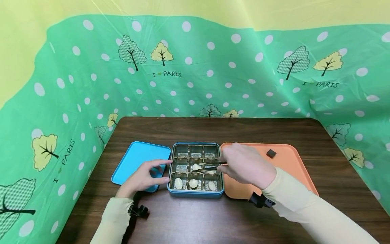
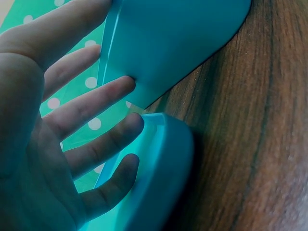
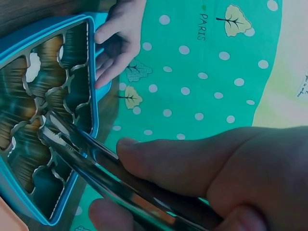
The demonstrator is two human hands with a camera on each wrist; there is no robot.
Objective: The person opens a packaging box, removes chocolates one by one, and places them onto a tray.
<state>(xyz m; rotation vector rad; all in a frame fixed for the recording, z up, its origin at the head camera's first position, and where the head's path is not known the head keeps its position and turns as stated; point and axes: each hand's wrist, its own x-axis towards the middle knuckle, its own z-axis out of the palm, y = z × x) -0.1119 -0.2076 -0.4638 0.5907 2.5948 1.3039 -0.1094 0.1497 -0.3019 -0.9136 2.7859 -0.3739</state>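
Observation:
A blue tin [image 1: 195, 194] holds a clear plastic tray [image 1: 181, 149] with three rows of compartments. Small white pieces lie in it: an oval one [image 1: 178, 183], a round one [image 1: 193, 183] and another oval one [image 1: 212, 185] along the near row, plus a round one [image 1: 196, 167] in the centre. Metal tongs [image 3: 96, 180] are gripped by my right hand [image 1: 246, 166], thumb on one arm. Their tips reach into the middle row; whether they touch a piece I cannot tell. My left hand [image 1: 141, 178], fingers loosely extended, touches the tin's left side.
To the left lies a blue lid [image 1: 137, 152], partly under my left hand. On the right an orange tray [image 1: 292, 166] carries one dark brown block [image 1: 271, 153]. All stand on a dark wooden table [image 1: 189, 220], with a green patterned curtain [image 1: 210, 84] behind.

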